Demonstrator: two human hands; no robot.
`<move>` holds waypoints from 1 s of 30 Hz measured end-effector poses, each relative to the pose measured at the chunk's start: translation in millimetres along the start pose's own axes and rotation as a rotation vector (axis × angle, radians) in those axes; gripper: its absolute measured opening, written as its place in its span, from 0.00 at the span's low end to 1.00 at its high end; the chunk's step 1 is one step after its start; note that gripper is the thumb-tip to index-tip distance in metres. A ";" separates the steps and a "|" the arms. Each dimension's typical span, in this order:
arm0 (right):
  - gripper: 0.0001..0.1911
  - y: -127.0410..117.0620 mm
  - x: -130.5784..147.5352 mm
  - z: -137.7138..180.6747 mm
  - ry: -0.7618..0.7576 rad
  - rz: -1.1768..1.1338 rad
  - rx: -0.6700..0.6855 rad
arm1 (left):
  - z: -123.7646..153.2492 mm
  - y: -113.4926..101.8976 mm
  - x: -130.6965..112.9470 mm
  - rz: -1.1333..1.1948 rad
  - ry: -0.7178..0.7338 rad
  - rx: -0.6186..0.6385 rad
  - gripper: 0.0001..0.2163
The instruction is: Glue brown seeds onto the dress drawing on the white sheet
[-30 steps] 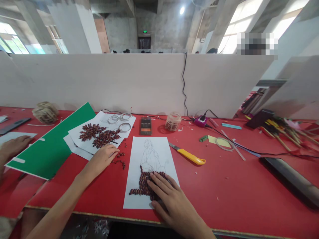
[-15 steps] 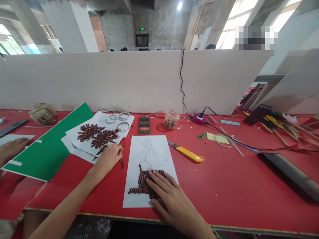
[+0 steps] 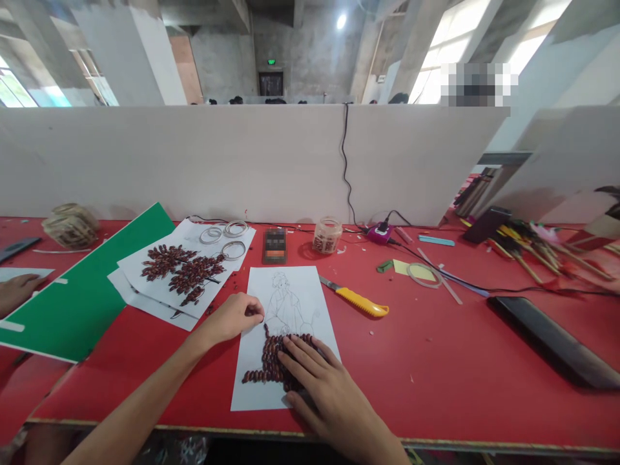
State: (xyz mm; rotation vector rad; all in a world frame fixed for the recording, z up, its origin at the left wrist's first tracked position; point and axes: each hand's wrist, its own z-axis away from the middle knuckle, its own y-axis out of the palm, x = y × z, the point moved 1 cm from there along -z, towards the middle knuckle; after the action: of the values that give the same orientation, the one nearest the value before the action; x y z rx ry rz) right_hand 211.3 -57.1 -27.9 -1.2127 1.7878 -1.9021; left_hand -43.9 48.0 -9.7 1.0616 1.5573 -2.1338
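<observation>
A white sheet with a line drawing of a figure lies before me. Dark red-brown seeds cover its lower part in tight rows, with a short line of them rising at the left. My right hand rests flat on these seeds, fingers stretched out, hiding some of them. Over the sheet's left edge, close to that short line, my left hand is closed in a pinch. Whatever its fingertips hold is too small or hidden to make out.
Behind my left hand lie papers with a seed-covered tree picture, and a green board. A yellow utility knife, a jar of seeds, a phone and a black case are around. Another person's hand is far left.
My left hand has moved right, from the loose seeds beside the tree picture to the drawing's left edge. My right hand stays flat on the seeds. The whole view has shifted slightly.
</observation>
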 end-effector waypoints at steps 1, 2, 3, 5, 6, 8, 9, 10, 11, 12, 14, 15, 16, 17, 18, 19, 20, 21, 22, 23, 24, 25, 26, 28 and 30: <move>0.31 0.2 -0.2 0.0 -0.002 0.001 0.001 | -1.3 -0.6 0.1 -0.010 -0.014 0.012 0.08; 0.31 0.4 -0.4 0.0 -0.005 0.002 0.002 | -2.7 -1.0 -0.1 -0.022 -0.024 0.023 0.08; 0.31 0.7 -0.7 0.0 -0.006 0.003 0.000 | -3.9 -1.2 -0.7 -0.033 -0.032 0.030 0.08; 0.31 1.2 -1.0 0.0 -0.008 0.006 -0.005 | -5.7 -0.5 -2.8 -0.055 -0.044 0.032 0.07; 0.32 1.4 -1.0 0.0 -0.008 0.008 -0.007 | -6.0 0.5 -4.3 -0.061 -0.053 0.026 0.07; 0.32 1.5 -0.6 0.1 -0.007 0.007 -0.013 | -5.4 3.6 -7.3 -0.061 -0.074 -0.003 0.07; 0.33 1.5 -0.3 0.2 -0.006 0.005 -0.013 | -4.5 5.7 -8.6 -0.056 -0.083 -0.022 0.07; 0.33 1.4 0.0 0.2 -0.004 0.003 -0.011 | -3.4 8.2 -9.7 -0.049 -0.089 -0.043 0.07; 0.33 1.3 0.3 0.2 -0.002 0.003 -0.008 | -2.2 11.0 -10.5 -0.040 -0.093 -0.063 0.07; 0.32 1.2 0.6 0.1 0.000 0.005 -0.003 | -0.9 14.0 -11.0 -0.030 -0.093 -0.084 0.07; 0.32 1.0 0.8 0.0 0.004 0.011 0.007 | 1.5 19.5 -11.5 -0.020 -0.091 -0.133 0.07; 0.32 0.9 0.7 -0.1 0.005 0.014 0.010 | 2.8 21.8 -11.7 -0.022 -0.091 -0.160 0.07; 0.32 0.9 0.5 -0.2 0.006 0.015 0.014 | 4.3 23.6 -12.2 -0.028 -0.092 -0.184 0.07; 0.31 0.8 0.3 -0.3 0.006 0.014 0.016 | 6.0 24.7 -13.1 -0.040 -0.096 -0.206 0.07; 0.31 0.8 0.1 -0.3 0.005 0.011 0.017 | 8.2 25.0 -14.3 -0.057 -0.102 -0.225 0.07; 0.31 0.7 0.0 -0.4 0.004 0.007 0.019 | 10.8 24.4 -16.0 -0.074 -0.109 -0.238 0.08; 0.31 0.6 -0.1 -0.4 0.003 0.004 0.019 | 14.0 23.2 -17.9 -0.089 -0.115 -0.248 0.08; 0.31 0.5 -0.1 -0.4 0.003 0.002 0.019 | 17.6 21.4 -19.8 -0.101 -0.110 -0.259 0.09; 0.30 0.3 0.0 -0.4 0.004 0.000 0.018 | 21.7 19.4 -21.6 -0.113 -0.087 -0.268 0.09; 0.30 0.1 0.2 -0.4 0.006 -0.001 0.017 | 26.0 17.7 -22.9 -0.132 -0.044 -0.271 0.10; 0.30 0.0 0.4 -0.5 0.007 -0.004 0.016 | 30.5 16.6 -23.5 -0.165 0.017 -0.266 0.12; 0.30 -0.2 0.6 -0.5 0.009 -0.006 0.014 | 34.8 16.5 -23.1 -0.217 0.087 -0.256 0.14; 0.30 -0.2 0.7 -0.6 0.010 -0.009 0.013 | 38.8 17.4 -21.5 -0.289 0.153 -0.248 0.16; 0.30 0.0 1.0 -0.8 0.012 -0.013 0.011 | 45.3 21.9 -15.3 -0.454 0.242 -0.245 0.19; 0.29 0.5 1.1 -0.8 0.015 -0.010 0.007 | 49.1 28.5 -7.6 -0.577 0.273 -0.261 0.21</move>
State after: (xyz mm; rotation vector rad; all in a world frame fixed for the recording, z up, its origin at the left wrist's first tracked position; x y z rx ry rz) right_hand 209.9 -57.4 -27.9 -1.2107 1.7839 -1.9261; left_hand -40.1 -8.7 -17.1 0.9197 2.4400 -2.0803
